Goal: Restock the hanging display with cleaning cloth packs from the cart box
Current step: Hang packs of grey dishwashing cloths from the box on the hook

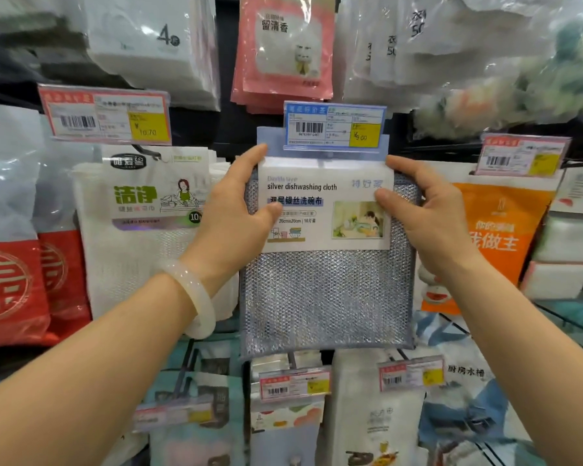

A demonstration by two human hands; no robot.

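A silver dishwashing cloth pack (327, 290), mesh cloth with a white label card, hangs upright at the centre of the display. Its top sits just behind a blue price tag (334, 126) at the front of a hook. My left hand (239, 203) grips the pack's upper left edge, thumb on the label. My right hand (421, 210) grips the upper right edge the same way. A pale bangle circles my left wrist. The hook itself is hidden behind the tag, and the cart box is out of view.
Hanging packs crowd every side: a white cloth pack (142, 223) on the left, red bags (17, 280) at far left, an orange pack (498, 237) on the right, pink sachets (283, 52) above. Lower hooks carry more packs and red price tags (293, 383).
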